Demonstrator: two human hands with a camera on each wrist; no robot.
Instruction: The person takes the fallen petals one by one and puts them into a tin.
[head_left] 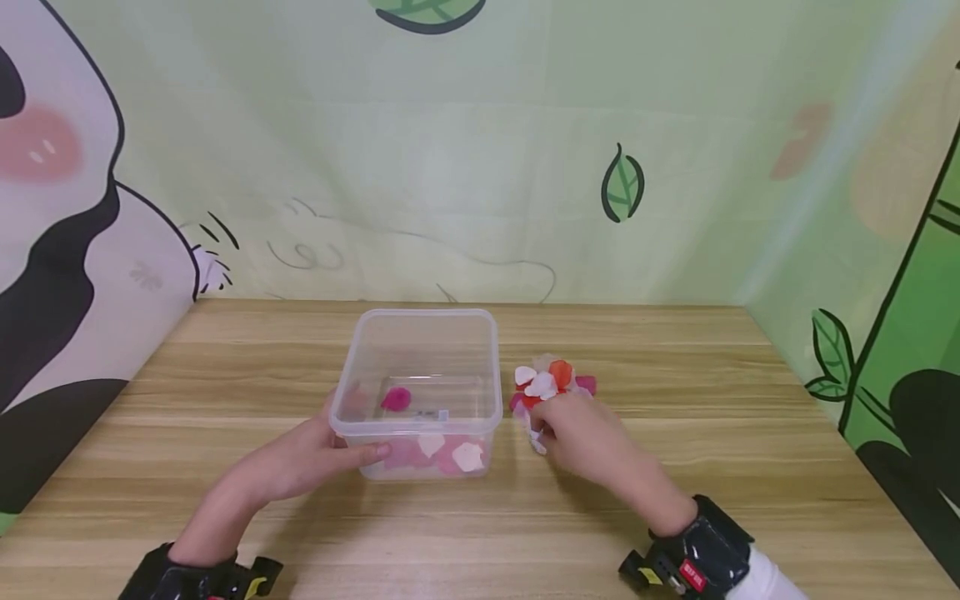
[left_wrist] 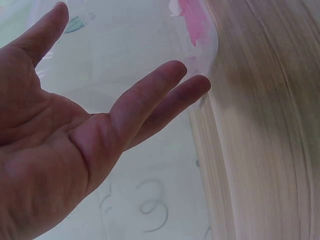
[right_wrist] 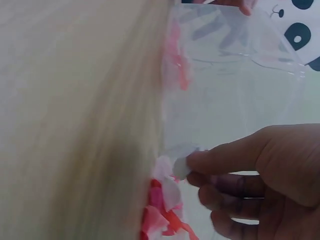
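Observation:
A clear plastic box (head_left: 420, 427) stands on the table with pink and white petals (head_left: 450, 454) in its bottom. One magenta petal (head_left: 397, 399) shows on its inner back part. My left hand (head_left: 307, 454) holds the box at its left front corner, thumb on the front wall, other fingers along the left side. To the right of the box lies a small heap of red, white and pink petals (head_left: 542, 383). Over the heap's near edge, my right hand (head_left: 588, 437) pinches a whitish petal (right_wrist: 182, 167) between thumb and index finger, its other fingers curled.
Under everything is a wood-grain table (head_left: 442, 542). A printed cloth backdrop (head_left: 450, 167) with leaves and a panda rises behind the table and on both sides. Each wrist wears a black strapped camera mount (head_left: 701, 546).

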